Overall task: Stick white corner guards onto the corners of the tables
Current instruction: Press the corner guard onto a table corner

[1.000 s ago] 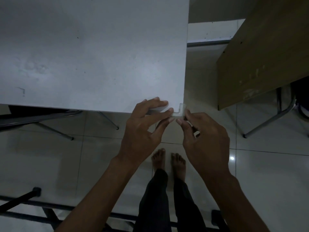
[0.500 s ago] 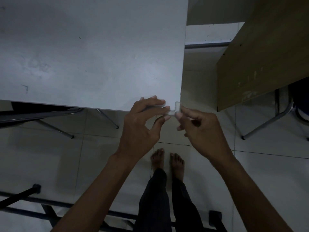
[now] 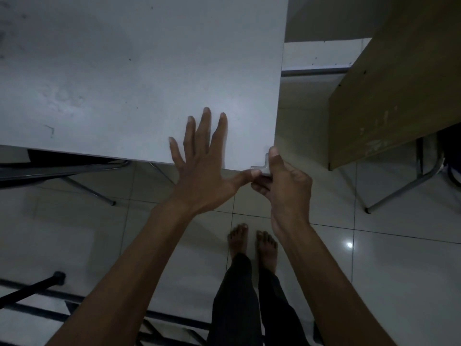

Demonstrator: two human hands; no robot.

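At four o'clock on the white bench (image 3: 139,78) I seat the corner guard (image 3: 262,166) on its corner; my right hand (image 3: 289,186) pinches it on; my left hand (image 3: 202,161) lies flat, fingers spread, thumb pressing the guard's near edge.

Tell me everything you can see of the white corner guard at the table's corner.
The corner guard is a small, pale, L-shaped piece, plastic or rubber by its look, seated on the near right corner of the white table. One leg runs along the near edge, the other up the right edge. The right hand curls round it, thumb on top, hiding much of it. The left hand lies spread on the tabletop, its thumb tip touching the guard's near leg.
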